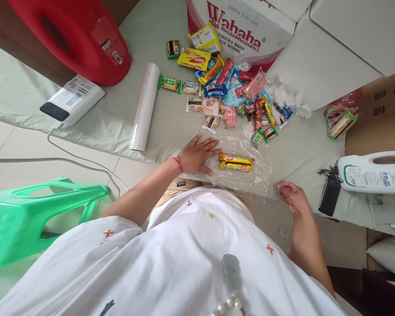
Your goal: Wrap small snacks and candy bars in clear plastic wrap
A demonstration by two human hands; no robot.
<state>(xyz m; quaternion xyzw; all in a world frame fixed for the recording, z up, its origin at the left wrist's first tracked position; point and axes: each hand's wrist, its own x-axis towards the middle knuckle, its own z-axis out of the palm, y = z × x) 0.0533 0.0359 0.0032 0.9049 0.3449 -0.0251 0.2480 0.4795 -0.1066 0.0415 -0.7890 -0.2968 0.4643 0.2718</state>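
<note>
My left hand [198,156] lies flat with spread fingers on the left part of a sheet of clear plastic film [261,151]. On that film, just right of my fingertips, two yellow wrapped snack bars [236,162] rest side by side. My right hand [293,197] is at the table's front edge, right of the film. Its fingers are curled and pressed together; whether they pinch a bit of film cannot be made out. A roll of plastic film [145,107] lies beyond my left hand.
Behind the film spreads a pile of wrapped snacks [230,87], backed by a Wahaha carton [240,30]. A red jug [108,48] and a white device [75,98] occupy the left. To the right are keys with a black case [329,196] and a white bottle [365,173]. A green stool [46,206] stands at left.
</note>
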